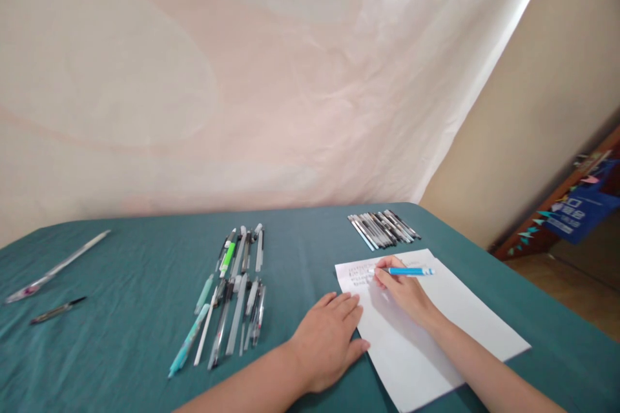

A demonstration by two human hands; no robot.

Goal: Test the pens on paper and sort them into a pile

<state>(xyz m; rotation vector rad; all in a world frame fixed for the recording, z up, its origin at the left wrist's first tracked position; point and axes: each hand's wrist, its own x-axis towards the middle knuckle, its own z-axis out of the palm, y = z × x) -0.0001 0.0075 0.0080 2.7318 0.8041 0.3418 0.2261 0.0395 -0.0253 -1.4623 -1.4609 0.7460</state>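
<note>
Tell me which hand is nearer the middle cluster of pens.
Left. The left hand lies flat just right of the pen cluster; the right hand is farther right, on the paper, holding a blue pen.

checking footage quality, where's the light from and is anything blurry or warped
Head view: glare washes out the backdrop sheet top right; the right hand with the blue pen casts a shadow on the paper; far-left clear pen is blurred; table edge bows.

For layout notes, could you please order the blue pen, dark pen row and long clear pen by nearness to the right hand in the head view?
1. Blue pen, held in the right hand.
2. Dark pen row, just behind it.
3. Long clear pen, far left.
</note>
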